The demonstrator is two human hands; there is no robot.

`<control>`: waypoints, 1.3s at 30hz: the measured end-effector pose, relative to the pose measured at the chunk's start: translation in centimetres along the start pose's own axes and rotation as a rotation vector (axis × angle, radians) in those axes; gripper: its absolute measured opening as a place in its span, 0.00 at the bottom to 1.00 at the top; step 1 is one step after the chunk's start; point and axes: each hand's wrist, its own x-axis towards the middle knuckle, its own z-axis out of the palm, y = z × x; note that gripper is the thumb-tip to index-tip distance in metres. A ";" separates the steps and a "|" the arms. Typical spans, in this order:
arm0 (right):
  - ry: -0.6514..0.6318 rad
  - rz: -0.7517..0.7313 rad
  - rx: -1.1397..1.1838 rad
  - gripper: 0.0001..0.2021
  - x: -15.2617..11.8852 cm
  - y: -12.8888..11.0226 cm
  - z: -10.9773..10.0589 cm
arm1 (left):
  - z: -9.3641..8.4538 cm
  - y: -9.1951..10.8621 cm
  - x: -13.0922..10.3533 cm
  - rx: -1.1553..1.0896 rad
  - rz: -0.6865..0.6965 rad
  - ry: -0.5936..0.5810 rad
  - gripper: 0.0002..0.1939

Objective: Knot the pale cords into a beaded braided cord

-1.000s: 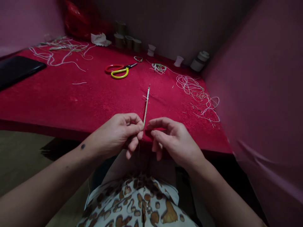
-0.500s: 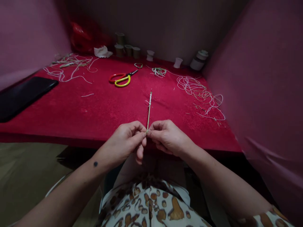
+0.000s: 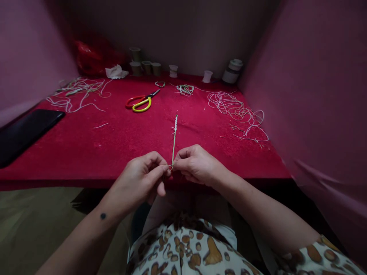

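A thin braided cord point(image 3: 174, 143), pale green with a whiter knotted stretch at its far end, runs straight away from me over the red cloth. At its near end, close to the table's front edge, my left hand point(image 3: 147, 173) pinches fine strands between thumb and forefinger. Just to the right, my right hand point(image 3: 197, 166) pinches at the same end, its fingertips touching the cord. A small gap with strands across it separates the two hands. Exactly which strand each hand grips is too small to make out.
Scissors point(image 3: 140, 103) with red and yellow handles lie beyond the cord. Tangled thread lies at left point(image 3: 83, 89) and right point(image 3: 229, 105). A black phone point(image 3: 30, 131) rests at the left edge. Thread spools point(image 3: 136, 68) and a jar point(image 3: 232, 71) stand at the back.
My hands, together at the cord's end before, are now slightly apart, the left drawn leftward with strands stretched between them. The whole view has shifted a little.
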 end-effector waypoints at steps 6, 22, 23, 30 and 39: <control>0.036 -0.025 -0.016 0.10 0.1 0.0 0.2 | 1.0 -0.9 -1.7 0.517 0.408 0.222 0.09; -0.063 -0.090 -0.028 0.06 0.0 0.8 -1.0 | 1.6 -1.3 -2.3 0.308 0.366 -0.043 0.07; -0.068 -0.094 -0.030 0.06 0.0 0.9 -1.1 | 1.1 -1.0 -2.1 0.174 0.245 0.099 0.07; -0.088 -0.108 -0.069 0.04 0.2 1.0 -1.3 | 1.3 0.1 0.3 -0.301 -0.051 0.005 0.08; 0.061 -0.185 -0.338 0.05 0.0 0.7 -1.0 | 1.4 -0.2 0.7 -0.095 -0.018 0.050 0.09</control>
